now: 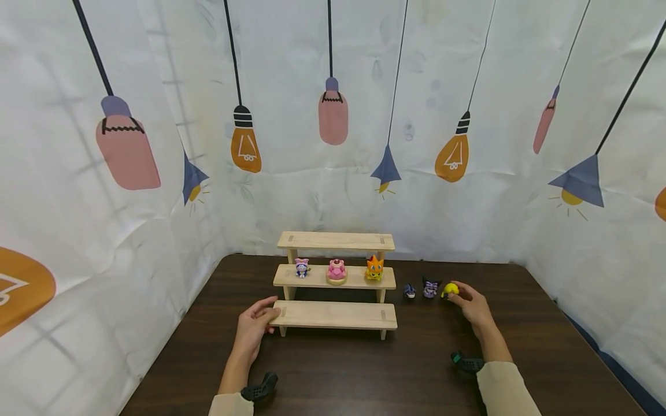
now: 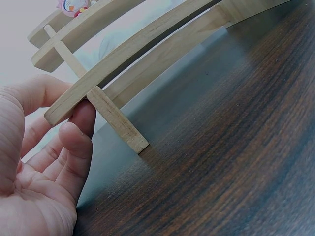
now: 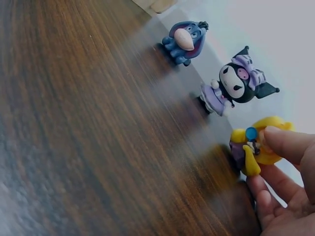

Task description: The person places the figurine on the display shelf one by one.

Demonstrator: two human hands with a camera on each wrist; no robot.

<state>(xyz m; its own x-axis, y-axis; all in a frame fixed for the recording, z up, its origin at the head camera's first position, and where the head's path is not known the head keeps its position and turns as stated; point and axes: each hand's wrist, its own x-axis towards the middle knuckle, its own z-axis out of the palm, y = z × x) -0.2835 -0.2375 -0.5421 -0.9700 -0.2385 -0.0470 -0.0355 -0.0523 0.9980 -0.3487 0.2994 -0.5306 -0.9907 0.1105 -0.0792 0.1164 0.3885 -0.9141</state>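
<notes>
My left hand (image 1: 254, 327) pinches the left end of the lowest step of a three-tier wooden display stand (image 1: 333, 312), thumb above and fingertips underneath. At the right, my right hand (image 1: 472, 306) grips a small yellow figurine (image 3: 250, 156) between thumb and fingers, close over the dark table; part of it is hidden by the thumb. Beside it stand a black-and-purple figurine (image 3: 235, 84) with pointed ears and a blue donkey figurine (image 3: 185, 41). On the middle step sit a white-and-pink figurine (image 1: 302, 267), a pink figurine (image 1: 336, 270) and an orange figurine (image 1: 374, 268).
The dark wooden table (image 1: 374, 375) runs back to a white curtain (image 1: 291, 196) printed with hanging lamps. The stand's top step (image 1: 335, 240) rises nearest the curtain. Each wrist wears a black strap, the left strap (image 1: 260, 388) and the right strap (image 1: 468, 363).
</notes>
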